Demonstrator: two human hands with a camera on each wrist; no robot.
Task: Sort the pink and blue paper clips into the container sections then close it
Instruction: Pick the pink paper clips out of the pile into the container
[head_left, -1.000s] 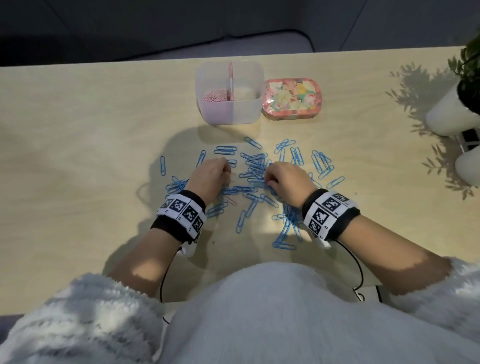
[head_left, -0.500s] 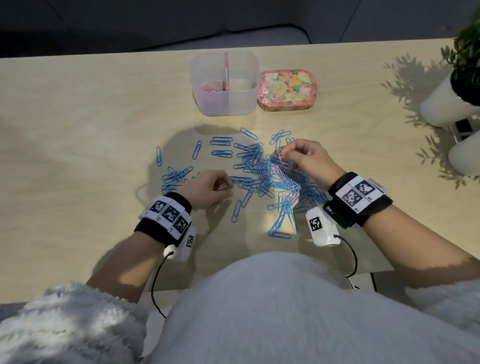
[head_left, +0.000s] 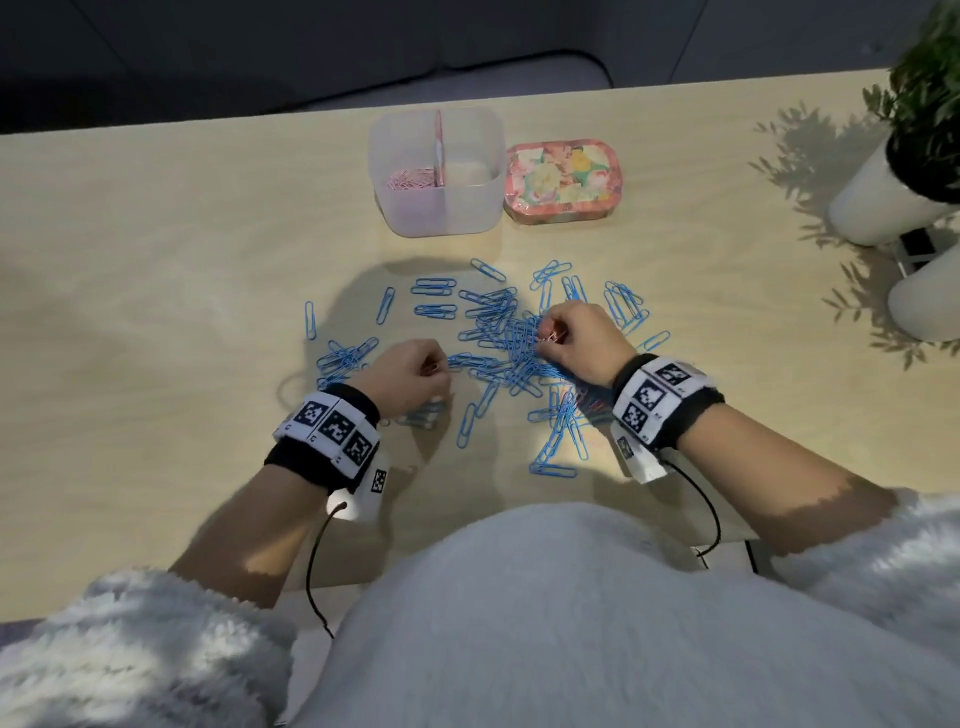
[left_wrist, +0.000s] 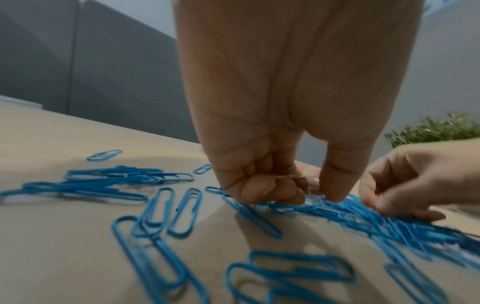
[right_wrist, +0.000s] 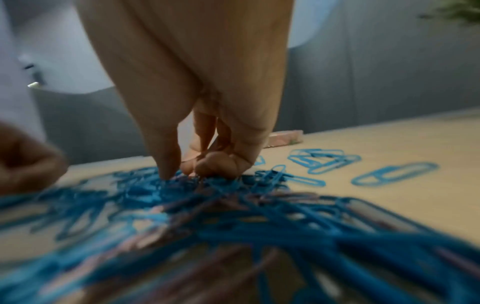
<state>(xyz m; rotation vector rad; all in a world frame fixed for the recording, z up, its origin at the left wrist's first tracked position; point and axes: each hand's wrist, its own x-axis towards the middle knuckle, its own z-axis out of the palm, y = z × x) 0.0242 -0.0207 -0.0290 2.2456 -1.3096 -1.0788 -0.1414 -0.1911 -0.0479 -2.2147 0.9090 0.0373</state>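
Many blue paper clips (head_left: 496, 332) lie spread on the wooden table, with pink ones mixed into the heap (right_wrist: 187, 205). The clear divided container (head_left: 470, 208) stands open at the back, pink paper clips (head_left: 408, 179) in its left section. Its floral lid (head_left: 563, 179) lies to the right of it. My left hand (head_left: 436, 366) rests at the heap's left edge, fingers curled (left_wrist: 272, 189), pinching what looks like small pink clips. My right hand (head_left: 548, 335) is on the heap's right part, thumb and fingers (right_wrist: 166, 164) pinching a small bunch of pink clips.
Two white plant pots (head_left: 878, 208) stand at the table's right edge, foliage above them. Bare table lies to the left of the clips and between the clips and the container. Wrist camera cables (head_left: 317, 561) hang near the table's front edge.
My right hand reached out over the far right of the heap, then drew back left and nearer with pink clips in its pinch. My left hand stayed put.
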